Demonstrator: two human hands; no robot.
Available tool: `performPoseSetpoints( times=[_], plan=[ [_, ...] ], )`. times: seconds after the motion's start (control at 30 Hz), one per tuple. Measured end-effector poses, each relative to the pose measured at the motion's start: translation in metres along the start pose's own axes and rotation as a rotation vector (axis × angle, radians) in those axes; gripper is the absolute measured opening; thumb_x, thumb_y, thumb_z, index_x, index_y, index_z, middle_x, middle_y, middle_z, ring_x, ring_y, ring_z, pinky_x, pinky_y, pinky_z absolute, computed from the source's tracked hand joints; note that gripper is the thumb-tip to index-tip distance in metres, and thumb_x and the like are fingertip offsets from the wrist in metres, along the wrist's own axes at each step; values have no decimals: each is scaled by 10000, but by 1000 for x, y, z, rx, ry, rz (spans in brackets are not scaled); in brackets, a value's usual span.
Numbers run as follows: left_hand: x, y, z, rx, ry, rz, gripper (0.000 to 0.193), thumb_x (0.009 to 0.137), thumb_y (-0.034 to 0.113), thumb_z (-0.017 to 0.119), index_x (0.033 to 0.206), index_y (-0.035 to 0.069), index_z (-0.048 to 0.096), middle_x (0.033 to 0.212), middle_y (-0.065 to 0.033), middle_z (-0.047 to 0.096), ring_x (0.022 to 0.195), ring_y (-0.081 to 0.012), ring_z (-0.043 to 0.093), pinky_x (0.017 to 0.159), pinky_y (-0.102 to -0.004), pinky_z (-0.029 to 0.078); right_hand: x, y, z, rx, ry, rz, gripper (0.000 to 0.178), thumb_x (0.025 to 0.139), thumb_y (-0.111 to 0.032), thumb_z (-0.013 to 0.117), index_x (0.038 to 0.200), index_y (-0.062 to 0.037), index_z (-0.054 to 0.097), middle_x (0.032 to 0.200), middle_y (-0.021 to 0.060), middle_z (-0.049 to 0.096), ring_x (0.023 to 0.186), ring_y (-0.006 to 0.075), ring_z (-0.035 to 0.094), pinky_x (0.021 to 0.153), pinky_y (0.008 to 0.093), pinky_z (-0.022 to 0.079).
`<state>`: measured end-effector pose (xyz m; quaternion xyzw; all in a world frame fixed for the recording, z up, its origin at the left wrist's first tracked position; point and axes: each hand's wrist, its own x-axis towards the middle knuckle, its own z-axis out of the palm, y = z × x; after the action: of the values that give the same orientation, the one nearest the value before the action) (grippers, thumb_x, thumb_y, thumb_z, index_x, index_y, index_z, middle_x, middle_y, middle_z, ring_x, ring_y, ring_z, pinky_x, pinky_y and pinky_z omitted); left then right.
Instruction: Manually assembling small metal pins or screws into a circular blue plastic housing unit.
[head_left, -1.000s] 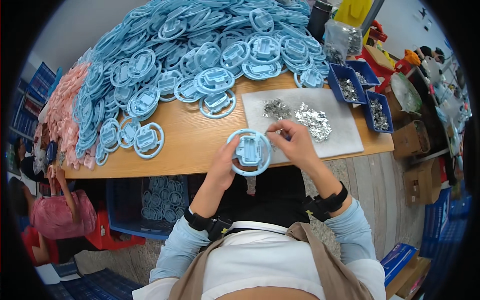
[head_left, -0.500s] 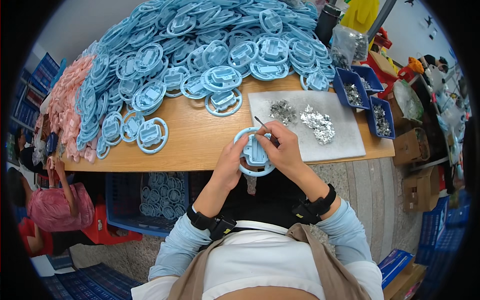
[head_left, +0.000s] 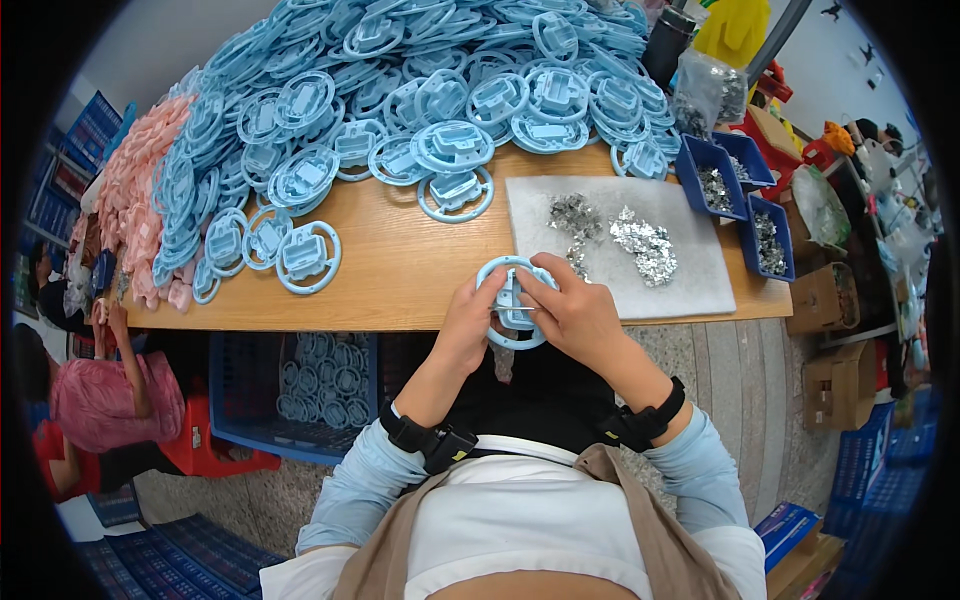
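A light blue plastic toy steering wheel (head_left: 515, 318) is held over my lap, just off the table's front edge, its recessed side facing up. My left hand (head_left: 467, 325) is closed around the wheel's left rim. My right hand (head_left: 575, 312) grips a slim metal tool (head_left: 508, 308), which lies across the middle of the wheel; its exact kind is hard to make out. Fingers of that hand also touch the right rim. Beyond it, a pale foam mat (head_left: 690, 294) carries a pile of shiny small metal pieces (head_left: 645, 250) and a duller pile (head_left: 574, 216).
A large heap of light blue wheels (head_left: 420, 90) covers the table's back, with pink parts (head_left: 135, 200) at left. Blue bins (head_left: 748, 245) of metal pieces stand right of the mat. A blue crate (head_left: 290, 440) holds more wheels below. A person in pink (head_left: 115, 400) sits at left.
The slim tool has swung from pointing up and away to lying across the wheel. My right hand has turned and shifted slightly right and nearer. My left hand keeps its hold.
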<state>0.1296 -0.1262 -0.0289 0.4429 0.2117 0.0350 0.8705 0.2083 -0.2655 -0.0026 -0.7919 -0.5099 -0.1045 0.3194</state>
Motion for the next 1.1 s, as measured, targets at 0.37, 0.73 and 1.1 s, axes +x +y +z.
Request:
performPoseSetpoints(
  times=[0.37, 0.73, 1.1],
  plan=[
    [6, 0, -3, -104, 93, 20, 281, 926, 271, 465, 1109, 64, 515, 950, -16, 584, 844, -108, 584, 672, -265, 501, -10, -19, 0, -42, -105, 224, 423, 793, -43, 560, 1195, -173, 541, 737, 106, 536, 576, 277, 566, 512, 369, 450],
    [6, 0, -2, -134, 110, 20, 254, 928, 260, 462, 1097, 80, 522, 918, -2, 585, 802, -88, 579, 626, -242, 492, -8, -13, 6, -100, -108, 143, 428, 752, -31, 571, 1162, -151, 567, 646, 98, 526, 521, 272, 550, 478, 368, 443],
    [4, -13, -8, 90, 105, 167, 286, 917, 286, 487, 1083, 58, 531, 906, -6, 567, 785, -90, 556, 628, -235, 471, -9, -35, 9, -429, -303, 41, 481, 745, -110, 537, 1200, 36, 479, 690, 139, 581, 553, 225, 613, 456, 308, 494]
  ],
)
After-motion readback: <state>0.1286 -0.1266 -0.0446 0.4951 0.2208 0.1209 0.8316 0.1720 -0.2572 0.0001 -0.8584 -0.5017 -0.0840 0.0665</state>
